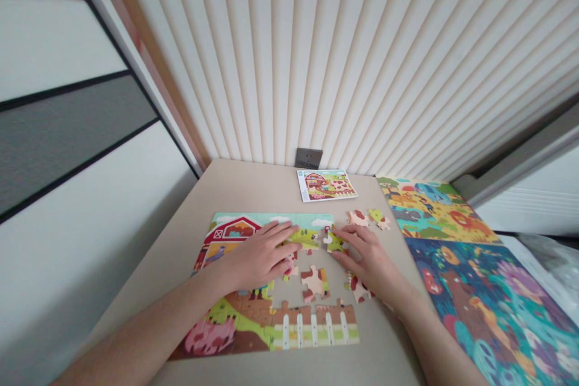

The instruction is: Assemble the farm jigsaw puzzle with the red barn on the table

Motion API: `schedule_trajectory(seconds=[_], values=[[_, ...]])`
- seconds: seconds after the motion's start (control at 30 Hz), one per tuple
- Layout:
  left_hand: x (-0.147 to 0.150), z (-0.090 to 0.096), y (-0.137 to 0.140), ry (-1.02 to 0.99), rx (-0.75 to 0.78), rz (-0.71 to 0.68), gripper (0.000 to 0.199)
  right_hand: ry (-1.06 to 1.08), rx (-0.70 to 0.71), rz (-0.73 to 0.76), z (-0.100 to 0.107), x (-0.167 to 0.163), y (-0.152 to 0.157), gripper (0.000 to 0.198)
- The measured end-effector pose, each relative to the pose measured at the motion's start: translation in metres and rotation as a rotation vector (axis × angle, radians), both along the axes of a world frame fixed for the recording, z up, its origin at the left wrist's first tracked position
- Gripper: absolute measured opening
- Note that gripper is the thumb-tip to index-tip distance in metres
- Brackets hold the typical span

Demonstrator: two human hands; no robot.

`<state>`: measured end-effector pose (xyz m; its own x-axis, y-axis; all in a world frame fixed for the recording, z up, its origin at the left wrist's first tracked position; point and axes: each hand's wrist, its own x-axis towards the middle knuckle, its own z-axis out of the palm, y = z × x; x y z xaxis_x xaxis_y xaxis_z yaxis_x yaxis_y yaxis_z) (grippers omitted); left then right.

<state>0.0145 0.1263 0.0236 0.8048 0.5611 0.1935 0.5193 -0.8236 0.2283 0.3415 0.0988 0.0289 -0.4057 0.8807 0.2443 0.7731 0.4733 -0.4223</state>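
A partly assembled farm jigsaw puzzle (253, 313) lies on the table, with a red barn, a pink pig and a white fence. My left hand (260, 256) rests flat across its middle, fingers spread. At the puzzle's upper right edge, my right hand (371, 256) has thumb and fingertips around a green puzzle piece (333, 243). Between the hands, a loose cow-patterned piece (313, 283) sits in the gap above the fence. Another brown-and-pink piece (359, 289) is partly covered by my right hand.
Several loose pieces (358, 218) lie beyond my right hand. A picture card (326, 185) of the farm scene is at the back, near a dark wall socket (309, 158). An animal puzzle (434, 208) and a dark blue puzzle (493, 307) lie on the right. A ribbed wall (316, 60) borders the table.
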Motion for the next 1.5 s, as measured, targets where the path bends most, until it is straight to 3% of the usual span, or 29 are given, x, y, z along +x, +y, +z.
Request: schedule_trajectory(seconds=[0.17, 0.5, 0.67, 1.0, 1.5], values=[[0.000, 0.001, 0.001, 0.033, -0.006, 0.001, 0.038, -0.034, 0.074, 0.097, -0.009, -0.015, 0.006, 0.030], [-0.001, 0.000, 0.002, 0.008, -0.008, -0.015, 0.039, -0.248, 0.143, -0.022, 0.004, -0.034, -0.007, 0.025], [-0.001, -0.001, 0.002, 0.004, 0.009, -0.018, 0.039, -0.295, 0.191, -0.029, -0.001, -0.040, -0.009, 0.023], [0.000, 0.000, 0.003, 0.043, 0.005, -0.016, 0.039, -0.349, 0.184, -0.051, -0.002, -0.042, -0.008, 0.024], [-0.001, -0.002, 0.004, 0.014, -0.005, -0.025, 0.040, -0.391, 0.170, 0.050, -0.002, -0.035, -0.008, 0.038]])
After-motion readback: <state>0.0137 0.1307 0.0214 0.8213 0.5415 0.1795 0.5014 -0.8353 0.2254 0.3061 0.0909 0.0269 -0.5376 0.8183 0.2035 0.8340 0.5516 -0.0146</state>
